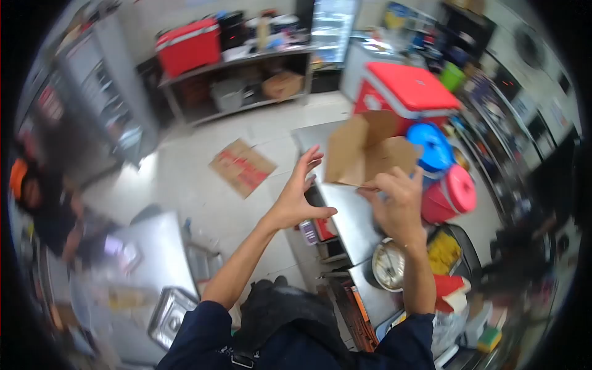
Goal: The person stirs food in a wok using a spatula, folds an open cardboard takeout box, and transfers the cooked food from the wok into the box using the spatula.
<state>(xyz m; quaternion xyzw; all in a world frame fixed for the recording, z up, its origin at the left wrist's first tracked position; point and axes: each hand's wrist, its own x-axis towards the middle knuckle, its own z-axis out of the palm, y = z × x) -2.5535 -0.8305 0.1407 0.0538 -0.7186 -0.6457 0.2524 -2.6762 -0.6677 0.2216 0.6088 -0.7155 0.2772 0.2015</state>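
An open cardboard box point(346, 155) stands over the steel table ahead of me, its flaps raised. My right hand point(396, 200) is at the near edge of the box, fingers bent and pinched on the cardboard. To the left of the box, my left hand point(297, 196) is held in the air with thumb and fingers spread, touching nothing. Below my right hand sits a round metal pot point(388, 265) with something pale inside.
A red cooler point(413, 86), a blue-lidded bucket point(430, 147) and a pink-lidded bucket point(449, 192) stand beyond the steel table point(351, 216). Flat cardboard point(243, 168) lies on the floor. Another person point(46, 203) is at the left, by a second steel table point(157, 237).
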